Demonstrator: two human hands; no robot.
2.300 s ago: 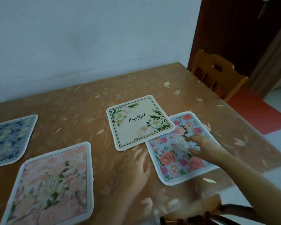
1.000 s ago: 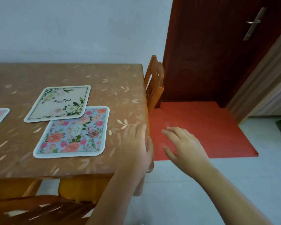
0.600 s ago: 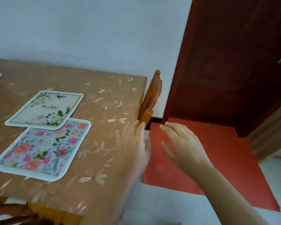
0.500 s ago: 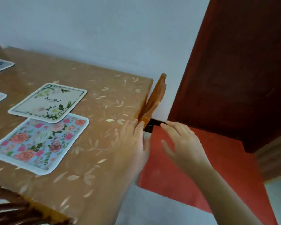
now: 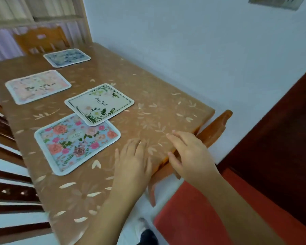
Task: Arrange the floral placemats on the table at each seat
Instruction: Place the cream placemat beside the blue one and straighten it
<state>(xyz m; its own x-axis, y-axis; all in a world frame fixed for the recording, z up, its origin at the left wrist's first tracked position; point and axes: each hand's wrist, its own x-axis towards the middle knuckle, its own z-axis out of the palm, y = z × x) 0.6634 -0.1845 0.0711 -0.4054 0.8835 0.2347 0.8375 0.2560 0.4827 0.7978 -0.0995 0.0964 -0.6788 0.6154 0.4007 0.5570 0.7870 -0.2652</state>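
Several floral placemats lie on the brown table (image 5: 159,106). Nearest is a light blue mat with pink roses (image 5: 74,142). A cream mat with green leaves and script (image 5: 99,103) overlaps its far corner. Farther left are a pink mat (image 5: 37,86) and a dark blue mat (image 5: 66,57). My left hand (image 5: 133,161) rests flat on the table just right of the blue rose mat, fingers apart, holding nothing. My right hand (image 5: 189,152) hovers at the table's near right edge, fingers spread, empty.
A wooden chair (image 5: 212,131) is tucked under the table's right end, beside a white wall. Another chair (image 5: 39,39) stands at the far end. Dark chair slats (image 5: 5,191) line the left side. A red mat (image 5: 210,218) covers the floor below, next to a dark door (image 5: 281,138).
My view has swung around the table's corner, so all the mats show. Both hands have come over the table's end; the left now lies flat on it. The mats have not moved.
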